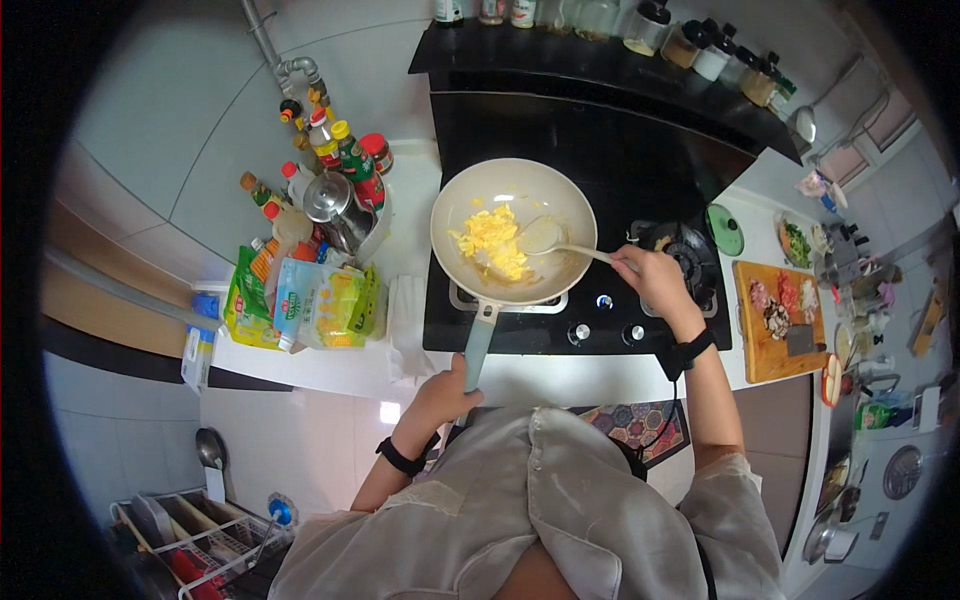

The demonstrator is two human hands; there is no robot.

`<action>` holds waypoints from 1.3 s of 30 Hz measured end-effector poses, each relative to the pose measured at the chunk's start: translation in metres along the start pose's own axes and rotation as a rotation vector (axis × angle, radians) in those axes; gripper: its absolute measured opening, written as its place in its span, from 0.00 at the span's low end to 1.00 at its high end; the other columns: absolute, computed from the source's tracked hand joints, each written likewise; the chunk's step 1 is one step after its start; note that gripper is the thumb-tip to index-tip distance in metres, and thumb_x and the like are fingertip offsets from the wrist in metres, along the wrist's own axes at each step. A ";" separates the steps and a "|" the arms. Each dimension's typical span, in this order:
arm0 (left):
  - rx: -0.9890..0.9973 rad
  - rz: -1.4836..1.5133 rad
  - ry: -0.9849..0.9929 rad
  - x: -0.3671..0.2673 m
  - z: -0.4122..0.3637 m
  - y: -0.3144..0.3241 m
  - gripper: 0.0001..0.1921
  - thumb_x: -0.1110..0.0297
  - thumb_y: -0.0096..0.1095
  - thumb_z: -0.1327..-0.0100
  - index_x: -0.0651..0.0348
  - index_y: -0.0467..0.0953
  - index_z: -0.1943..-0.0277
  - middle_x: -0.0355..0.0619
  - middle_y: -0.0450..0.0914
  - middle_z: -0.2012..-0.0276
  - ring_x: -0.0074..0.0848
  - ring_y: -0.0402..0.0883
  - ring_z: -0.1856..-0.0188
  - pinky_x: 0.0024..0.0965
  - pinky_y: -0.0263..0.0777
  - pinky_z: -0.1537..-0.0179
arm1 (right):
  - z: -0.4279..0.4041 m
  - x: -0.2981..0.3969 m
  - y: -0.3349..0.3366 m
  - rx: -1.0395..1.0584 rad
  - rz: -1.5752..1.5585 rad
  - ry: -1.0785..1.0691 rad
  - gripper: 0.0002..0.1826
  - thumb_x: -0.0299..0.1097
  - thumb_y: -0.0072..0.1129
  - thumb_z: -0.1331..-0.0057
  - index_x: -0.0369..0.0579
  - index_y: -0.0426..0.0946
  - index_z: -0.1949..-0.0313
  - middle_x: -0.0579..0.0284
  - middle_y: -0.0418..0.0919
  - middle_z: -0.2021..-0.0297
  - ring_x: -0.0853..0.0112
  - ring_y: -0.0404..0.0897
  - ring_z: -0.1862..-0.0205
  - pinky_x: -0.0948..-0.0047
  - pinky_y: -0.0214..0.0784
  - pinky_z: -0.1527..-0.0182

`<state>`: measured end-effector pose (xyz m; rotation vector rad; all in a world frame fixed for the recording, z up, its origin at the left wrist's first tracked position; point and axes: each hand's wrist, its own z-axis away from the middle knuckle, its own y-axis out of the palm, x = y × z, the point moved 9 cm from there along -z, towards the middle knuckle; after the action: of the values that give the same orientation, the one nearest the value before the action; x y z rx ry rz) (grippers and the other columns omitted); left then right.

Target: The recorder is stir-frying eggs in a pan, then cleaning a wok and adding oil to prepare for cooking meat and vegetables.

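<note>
A cream-coloured frying pan (566,195) with a pale green handle sits on the left burner of the black glass hob (495,120). Yellow scrambled egg (491,236) lies in its middle and left part. My left hand (442,394) is closed around the end of the pan's handle. My right hand (656,281) grips the shaft of a light-coloured spatula or ladle (541,236), whose head rests inside the pan at the egg's right edge. Both wrists wear black bands.
Right of the hob are a wooden cutting board (765,360) with chopped foods and a cleaver (801,341), and a green lid (724,230). Bottles, a steel-lidded pitcher (330,199) and food bags (345,300) crowd the left counter. Jars line the black shelf (555,56) behind.
</note>
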<state>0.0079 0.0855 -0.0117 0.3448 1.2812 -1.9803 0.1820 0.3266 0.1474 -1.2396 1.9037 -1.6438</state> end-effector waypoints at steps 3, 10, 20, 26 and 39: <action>-0.001 0.016 0.019 0.000 -0.002 0.001 0.33 0.58 0.56 0.51 0.73 0.52 0.49 0.66 0.75 0.72 0.53 0.76 0.68 0.45 0.69 0.66 | -0.007 -0.001 0.015 0.030 -0.060 0.024 0.07 0.37 0.55 0.41 0.49 0.77 0.67 0.57 0.78 0.77 0.60 0.78 0.76 0.64 0.70 0.72; -0.010 0.032 0.008 0.000 0.000 -0.001 0.30 0.59 0.56 0.52 0.69 0.54 0.52 0.65 0.75 0.73 0.53 0.76 0.68 0.47 0.69 0.66 | -0.022 0.013 0.061 0.079 -0.193 0.071 0.11 0.41 0.53 0.41 0.50 0.77 0.63 0.52 0.79 0.75 0.58 0.79 0.71 0.63 0.71 0.68; 0.001 0.035 -0.006 0.001 0.001 0.000 0.31 0.58 0.56 0.51 0.70 0.54 0.51 0.66 0.75 0.72 0.54 0.76 0.67 0.47 0.69 0.65 | -0.018 -0.020 0.081 -0.036 -0.725 0.379 0.13 0.31 0.51 0.39 0.39 0.74 0.56 0.48 0.79 0.72 0.67 0.81 0.71 0.73 0.71 0.67; -0.001 0.001 -0.009 -0.002 0.002 -0.002 0.32 0.57 0.57 0.51 0.71 0.54 0.50 0.68 0.75 0.71 0.54 0.76 0.67 0.46 0.70 0.64 | -0.009 0.047 -0.015 -0.189 -0.060 -0.128 0.14 0.27 0.53 0.43 0.46 0.75 0.57 0.55 0.76 0.72 0.64 0.78 0.72 0.72 0.70 0.72; -0.003 0.027 0.005 0.000 -0.001 0.000 0.29 0.59 0.57 0.51 0.68 0.53 0.52 0.66 0.75 0.72 0.55 0.76 0.67 0.48 0.69 0.66 | -0.001 0.032 -0.027 -0.192 0.181 -0.086 0.14 0.28 0.52 0.43 0.46 0.75 0.56 0.58 0.73 0.77 0.65 0.75 0.76 0.69 0.68 0.74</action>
<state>0.0078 0.0861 -0.0117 0.3640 1.2764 -1.9551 0.1735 0.3036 0.1817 -1.1487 2.0914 -1.3222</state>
